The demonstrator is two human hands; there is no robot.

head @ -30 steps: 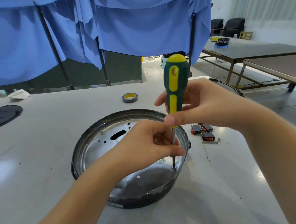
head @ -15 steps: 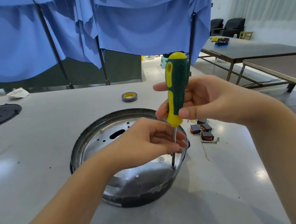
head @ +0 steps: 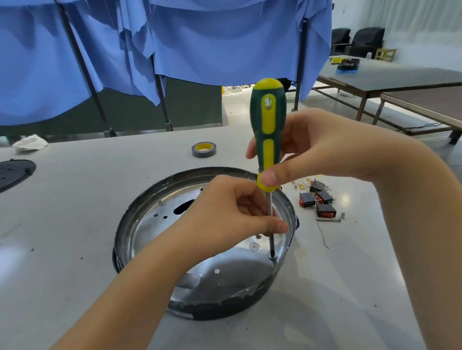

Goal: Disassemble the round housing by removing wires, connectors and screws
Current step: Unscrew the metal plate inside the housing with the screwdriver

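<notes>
The right hand [head: 326, 148] grips the green-and-yellow screwdriver [head: 267, 131] upright, tip planted on the floor of the round housing [head: 144, 225] mid-table, near its right wall. The left hand [head: 227, 211] pinches the steel shank. Red switches [head: 318, 201] lie just beside.

The screwdriver [head: 268, 131] has a dark green handle with yellow stripes and a yellow cap. The round housing [head: 205, 242] is shiny silver inside with a black outer rim. The tape roll [head: 204, 149] is grey with a yellow core. The switches [head: 317, 201] are black and red. The bench [head: 86, 205] is pale grey; the cloth [head: 210, 35] is blue.
</notes>
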